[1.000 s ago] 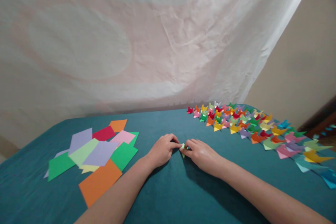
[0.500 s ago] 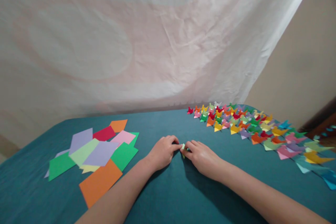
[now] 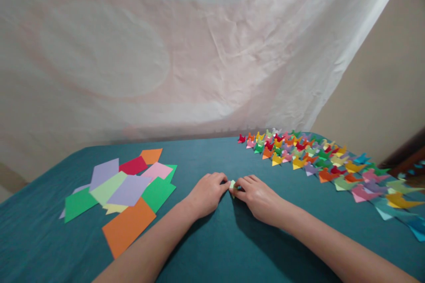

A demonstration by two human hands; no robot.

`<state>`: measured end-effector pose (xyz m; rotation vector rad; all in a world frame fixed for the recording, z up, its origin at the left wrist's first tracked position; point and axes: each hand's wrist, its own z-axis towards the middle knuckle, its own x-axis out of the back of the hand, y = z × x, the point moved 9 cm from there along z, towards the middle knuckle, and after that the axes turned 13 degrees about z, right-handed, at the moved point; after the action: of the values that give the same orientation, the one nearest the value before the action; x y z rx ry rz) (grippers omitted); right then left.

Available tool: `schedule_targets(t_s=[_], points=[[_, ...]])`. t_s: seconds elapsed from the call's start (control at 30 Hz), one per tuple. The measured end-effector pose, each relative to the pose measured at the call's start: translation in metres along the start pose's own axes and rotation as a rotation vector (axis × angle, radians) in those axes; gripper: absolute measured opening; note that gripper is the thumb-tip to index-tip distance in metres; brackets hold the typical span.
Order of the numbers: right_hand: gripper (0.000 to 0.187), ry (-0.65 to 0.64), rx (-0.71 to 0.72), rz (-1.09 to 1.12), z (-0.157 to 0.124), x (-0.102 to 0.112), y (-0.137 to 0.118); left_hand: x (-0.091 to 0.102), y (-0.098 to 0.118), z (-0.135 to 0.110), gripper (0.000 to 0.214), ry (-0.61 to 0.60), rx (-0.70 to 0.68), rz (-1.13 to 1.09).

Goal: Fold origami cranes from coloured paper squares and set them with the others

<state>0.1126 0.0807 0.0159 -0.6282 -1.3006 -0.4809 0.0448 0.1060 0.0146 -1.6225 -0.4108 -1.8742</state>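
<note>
A small folded piece of pale green paper (image 3: 232, 184) sits on the teal tablecloth (image 3: 212, 247) between both hands. My left hand (image 3: 208, 193) pinches its left side with curled fingers. My right hand (image 3: 258, 195) pinches its right side, fingers closed over it. Most of the paper is hidden by the fingertips. Both forearms reach in from the lower edge.
Loose coloured paper squares (image 3: 122, 194) lie spread at the left, an orange sheet (image 3: 129, 227) nearest me. Rows of several small folded paper figures (image 3: 318, 161) in many colours fill the right side. A white wrinkled sheet (image 3: 186, 53) hangs behind the table.
Both hands have stayed pinched on the pale green paper, with only slight finger shifts. The view has tilted a little.
</note>
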Motion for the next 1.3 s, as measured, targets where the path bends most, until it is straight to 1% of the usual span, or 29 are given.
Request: schedule_targets(t_s=[0.1, 0.2, 0.3, 0.43, 0.57, 0.7, 0.87, 1.03, 1.17, 1.3], points=[[0.031, -0.003, -0.008, 0.015, 0.000, 0.001, 0.000, 0.002, 0.001, 0.001, 0.026, -0.014, 0.001, 0.009], [0.032, -0.007, -0.019, 0.027, 0.000, -0.001, 0.002, 0.008, 0.006, 0.000, 0.026, -0.050, 0.024, 0.036], [0.035, -0.007, -0.027, 0.026, 0.000, -0.001, 0.003, 0.014, 0.011, -0.005, 0.031, -0.142, 0.105, 0.094], [0.037, -0.010, -0.026, 0.004, 0.000, 0.000, 0.001, 0.021, 0.030, -0.012, 0.042, -0.245, 0.092, 0.128], [0.035, -0.009, -0.013, -0.004, 0.001, 0.003, -0.002, 0.016, 0.038, -0.018, 0.044, -0.327, 0.093, 0.159], [0.032, 0.004, -0.005, -0.009, 0.002, 0.004, -0.003, 0.012, 0.039, -0.020, 0.047, -0.344, 0.094, 0.143], [0.029, 0.007, 0.002, -0.018, 0.001, 0.003, -0.003, 0.013, 0.036, -0.020, 0.047, -0.336, 0.112, 0.159], [0.028, 0.021, 0.015, -0.023, 0.002, 0.002, -0.003, 0.014, 0.034, -0.018, 0.043, -0.407, 0.133, 0.181], [0.026, 0.020, 0.008, -0.030, 0.002, 0.001, -0.002, 0.026, 0.032, -0.018, 0.040, -0.413, 0.125, 0.159], [0.026, 0.005, 0.000, -0.032, 0.001, 0.001, -0.002, 0.033, 0.030, -0.024, 0.042, -0.487, 0.026, 0.088]])
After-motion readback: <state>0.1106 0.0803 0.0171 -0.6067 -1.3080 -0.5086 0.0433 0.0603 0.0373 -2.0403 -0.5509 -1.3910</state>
